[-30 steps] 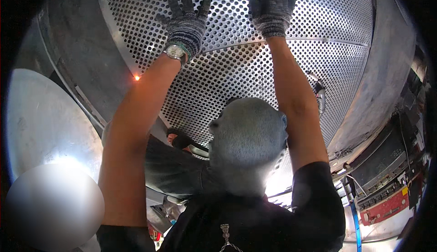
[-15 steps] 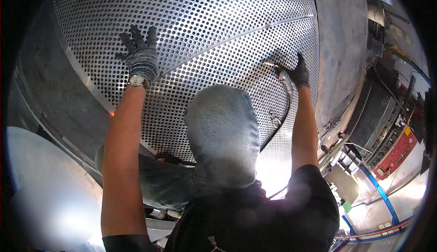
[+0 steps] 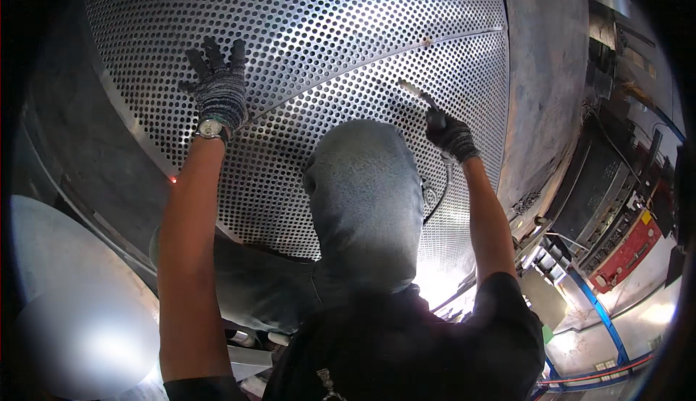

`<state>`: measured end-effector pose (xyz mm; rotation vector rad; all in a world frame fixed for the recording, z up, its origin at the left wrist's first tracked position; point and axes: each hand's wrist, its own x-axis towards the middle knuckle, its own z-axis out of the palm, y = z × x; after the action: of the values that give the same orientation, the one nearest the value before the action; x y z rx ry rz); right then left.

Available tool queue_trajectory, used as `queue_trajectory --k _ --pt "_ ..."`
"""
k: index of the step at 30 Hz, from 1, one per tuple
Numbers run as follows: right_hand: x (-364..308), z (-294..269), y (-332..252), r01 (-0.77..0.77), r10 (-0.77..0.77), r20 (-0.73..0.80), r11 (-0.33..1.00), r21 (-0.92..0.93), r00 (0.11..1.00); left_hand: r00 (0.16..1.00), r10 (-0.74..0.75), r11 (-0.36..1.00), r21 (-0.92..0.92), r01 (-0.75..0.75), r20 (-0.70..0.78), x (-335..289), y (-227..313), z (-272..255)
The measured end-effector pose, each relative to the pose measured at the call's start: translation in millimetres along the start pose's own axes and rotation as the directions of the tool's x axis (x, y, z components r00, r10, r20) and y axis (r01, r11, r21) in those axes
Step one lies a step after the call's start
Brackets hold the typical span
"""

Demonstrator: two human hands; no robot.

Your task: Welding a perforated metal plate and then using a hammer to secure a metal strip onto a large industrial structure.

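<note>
My left hand (image 3: 217, 91), in a grey knitted glove, lies spread on the perforated metal sheet (image 3: 290, 46), just left of a seam. A watch (image 3: 211, 128) sits on that wrist. To the right, my right hand (image 3: 451, 136), gloved too, is wrapped round the handle of a welding torch (image 3: 418, 94). The torch nozzle points up and left, close to the sheet below the seam; whether it touches cannot be made out. From under the hand its cable (image 3: 439, 198) hangs down along the sheet. My bent knee (image 3: 362, 191) in grey-blue trousers hides part of the sheet.
A plain metal band (image 3: 542, 75) borders the sheet on the right. A clamp-like metal piece (image 3: 429, 197) shows beside my knee. Further right are a red machine panel (image 3: 629, 255) and a blue frame bar (image 3: 600, 307). A bright glare lies low on the sheet.
My right hand has closed round the torch handle and turned, bringing the nozzle up and left, away from the right border. My left hand has shifted only slightly left.
</note>
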<state>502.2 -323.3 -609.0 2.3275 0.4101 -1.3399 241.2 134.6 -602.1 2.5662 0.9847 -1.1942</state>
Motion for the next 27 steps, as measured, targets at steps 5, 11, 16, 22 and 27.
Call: queue_trajectory --k 5,11,16,22,27 --pt "-92.3 -33.3 -149.8 0.261 -0.224 -0.137 0.877 0.404 0.965 0.999 -0.032 0.999 0.036 0.032 -0.006 -3.3 -23.2 16.2" --pt "-34.2 66.7 -103.4 0.474 -0.200 -0.442 0.549 0.689 0.874 1.000 -0.017 0.998 0.057 0.016 0.013 5.8 -3.8 9.4" --pt "-49.4 82.2 -111.9 0.465 -0.159 -0.470 0.594 0.656 0.868 0.999 -0.021 0.999 0.031 0.020 0.030 9.8 -6.2 12.3" --pt "-59.4 89.3 -112.9 0.453 -0.126 -0.486 0.615 0.645 0.865 0.999 -0.031 0.999 0.010 0.031 0.028 7.4 -5.0 8.7" --pt "-64.4 94.9 -118.6 0.459 -0.121 -0.500 0.618 0.638 0.858 0.999 -0.033 0.999 -0.009 0.032 -0.018 2.7 -9.0 8.5"
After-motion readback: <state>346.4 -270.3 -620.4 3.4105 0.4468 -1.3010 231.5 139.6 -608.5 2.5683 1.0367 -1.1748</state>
